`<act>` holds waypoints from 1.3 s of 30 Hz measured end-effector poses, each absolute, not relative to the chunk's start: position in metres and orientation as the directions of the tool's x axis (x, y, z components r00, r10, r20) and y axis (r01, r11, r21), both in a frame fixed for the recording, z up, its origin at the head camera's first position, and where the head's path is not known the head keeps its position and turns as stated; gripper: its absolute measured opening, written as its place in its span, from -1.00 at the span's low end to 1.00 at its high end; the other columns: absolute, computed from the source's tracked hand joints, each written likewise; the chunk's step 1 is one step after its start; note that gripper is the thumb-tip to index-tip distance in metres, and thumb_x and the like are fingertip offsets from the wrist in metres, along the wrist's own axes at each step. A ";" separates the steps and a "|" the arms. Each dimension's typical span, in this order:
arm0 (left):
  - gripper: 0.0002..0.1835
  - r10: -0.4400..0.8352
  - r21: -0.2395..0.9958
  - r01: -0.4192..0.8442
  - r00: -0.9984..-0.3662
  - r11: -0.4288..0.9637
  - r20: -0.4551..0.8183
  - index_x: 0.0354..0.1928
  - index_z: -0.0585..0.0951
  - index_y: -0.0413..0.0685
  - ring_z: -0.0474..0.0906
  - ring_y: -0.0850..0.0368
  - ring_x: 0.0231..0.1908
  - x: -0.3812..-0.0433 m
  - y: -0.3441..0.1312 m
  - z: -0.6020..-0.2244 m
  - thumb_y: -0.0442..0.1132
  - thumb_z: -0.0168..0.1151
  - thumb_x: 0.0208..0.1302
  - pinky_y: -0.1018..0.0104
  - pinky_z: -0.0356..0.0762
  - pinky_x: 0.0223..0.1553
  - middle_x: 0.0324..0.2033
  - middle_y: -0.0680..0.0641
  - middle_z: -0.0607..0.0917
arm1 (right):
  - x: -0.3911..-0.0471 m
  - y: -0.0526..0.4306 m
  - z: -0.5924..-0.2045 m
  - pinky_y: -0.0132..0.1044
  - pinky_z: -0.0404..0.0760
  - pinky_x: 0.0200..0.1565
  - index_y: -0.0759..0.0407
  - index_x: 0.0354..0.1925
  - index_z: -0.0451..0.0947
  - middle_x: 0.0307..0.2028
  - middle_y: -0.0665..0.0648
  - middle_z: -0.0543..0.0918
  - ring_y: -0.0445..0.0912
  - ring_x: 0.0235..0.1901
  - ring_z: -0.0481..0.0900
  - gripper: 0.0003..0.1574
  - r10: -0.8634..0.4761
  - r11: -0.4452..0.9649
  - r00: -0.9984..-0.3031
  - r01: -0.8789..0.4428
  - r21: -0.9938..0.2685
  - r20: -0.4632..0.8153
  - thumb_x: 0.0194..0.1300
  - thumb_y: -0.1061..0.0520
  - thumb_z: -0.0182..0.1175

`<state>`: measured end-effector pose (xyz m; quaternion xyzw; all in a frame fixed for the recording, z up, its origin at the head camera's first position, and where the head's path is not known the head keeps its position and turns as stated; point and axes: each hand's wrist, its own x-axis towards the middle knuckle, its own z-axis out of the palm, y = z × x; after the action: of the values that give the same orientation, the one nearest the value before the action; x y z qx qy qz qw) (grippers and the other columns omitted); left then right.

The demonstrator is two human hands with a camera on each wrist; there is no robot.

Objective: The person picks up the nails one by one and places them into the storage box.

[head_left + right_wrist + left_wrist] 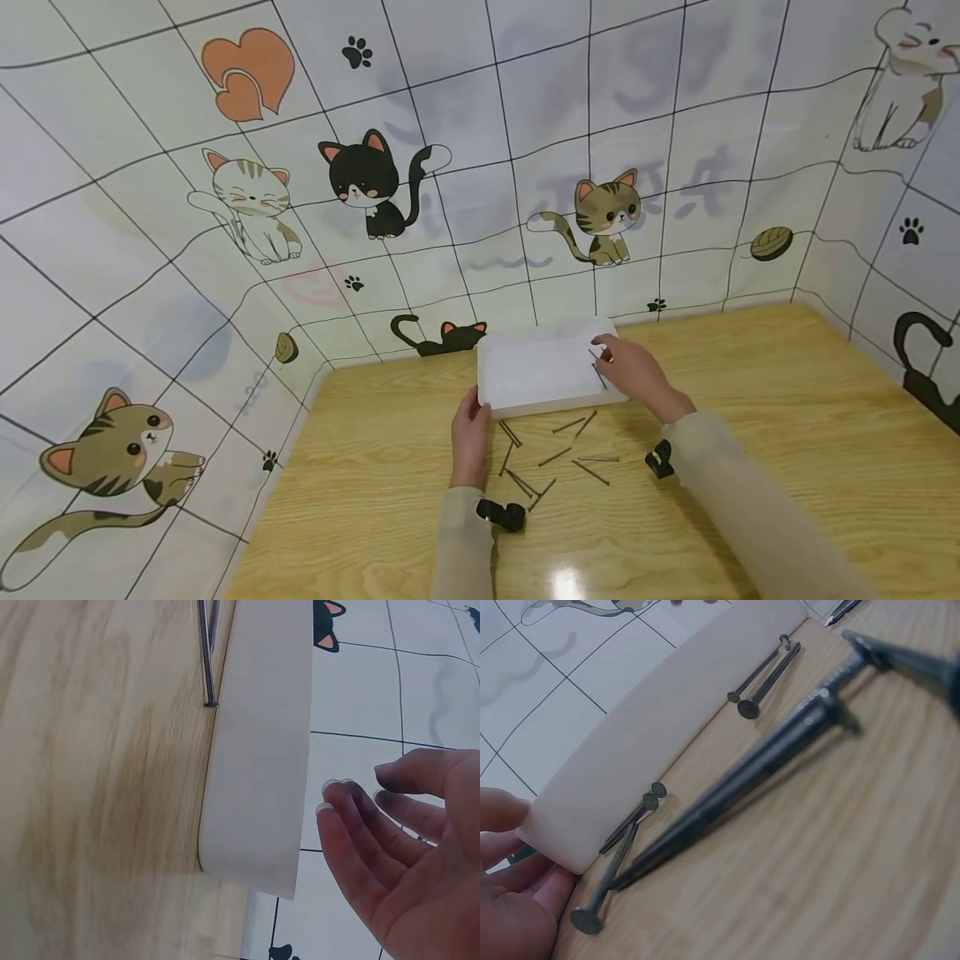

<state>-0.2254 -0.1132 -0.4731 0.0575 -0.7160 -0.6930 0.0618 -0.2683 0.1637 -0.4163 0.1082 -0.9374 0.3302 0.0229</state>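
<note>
Tilting the tray point(536, 371) by its near left corner, pinched in the left hand's point(470, 437) fingers, could slide the nails point(599, 376) inside; the right hand's point(636, 368) fingers, parted, hover over its right end.

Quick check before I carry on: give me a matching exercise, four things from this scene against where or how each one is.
Things
1. Tray
2. Nails outside the tray
3. Left hand
4. Right hand

Places and states
A. Over the tray's right end
B. White and shallow
C. Gripping the tray's near left corner
D. Dark and scattered

Right pairs: 1-B, 2-D, 3-C, 4-A
</note>
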 end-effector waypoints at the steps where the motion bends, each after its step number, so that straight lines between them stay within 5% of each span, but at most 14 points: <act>1: -0.50 -0.168 0.999 0.009 -0.986 0.039 0.015 0.28 0.23 -0.17 0.15 -0.01 0.23 -0.224 -0.113 -0.471 -0.29 -0.02 0.30 0.09 0.13 0.18 0.23 -0.16 0.27 | -0.267 0.163 -0.417 -0.30 0.41 -0.54 0.21 0.17 0.28 -0.22 0.18 0.58 -0.13 -0.51 0.47 -0.48 -0.186 0.750 -0.976 -0.214 -0.626 0.111 0.27 0.10 0.01; 18: -0.50 -0.158 0.999 0.025 -0.987 0.031 0.030 0.28 0.21 -0.21 0.13 -0.05 0.23 -0.221 -0.111 -0.467 -0.29 -0.04 0.31 0.09 0.13 0.18 0.23 -0.20 0.26 | -0.235 0.154 -0.428 -0.14 0.51 -0.31 0.22 0.10 0.37 -0.19 0.18 0.57 0.02 -0.21 0.52 -0.56 -0.178 0.670 -0.969 -0.249 -0.699 0.174 0.28 0.09 0.02; 39: -0.52 -0.190 0.999 0.040 -0.981 0.031 0.045 0.27 0.27 -0.02 0.19 0.09 0.21 -0.234 -0.115 -0.491 -0.23 -0.01 0.31 0.15 0.17 0.17 0.21 -0.05 0.32 | -0.220 0.147 -0.435 -0.19 0.50 -0.34 0.18 -0.02 0.48 -0.25 0.10 0.57 -0.01 -0.25 0.52 -0.66 -0.183 0.634 -0.963 -0.269 -0.725 0.197 0.28 0.07 0.04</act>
<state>-0.2335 -0.1150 -0.4910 0.0527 -0.7133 -0.6940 0.0826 -0.2201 0.1474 -0.4346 0.1251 -0.9023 0.4093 0.0524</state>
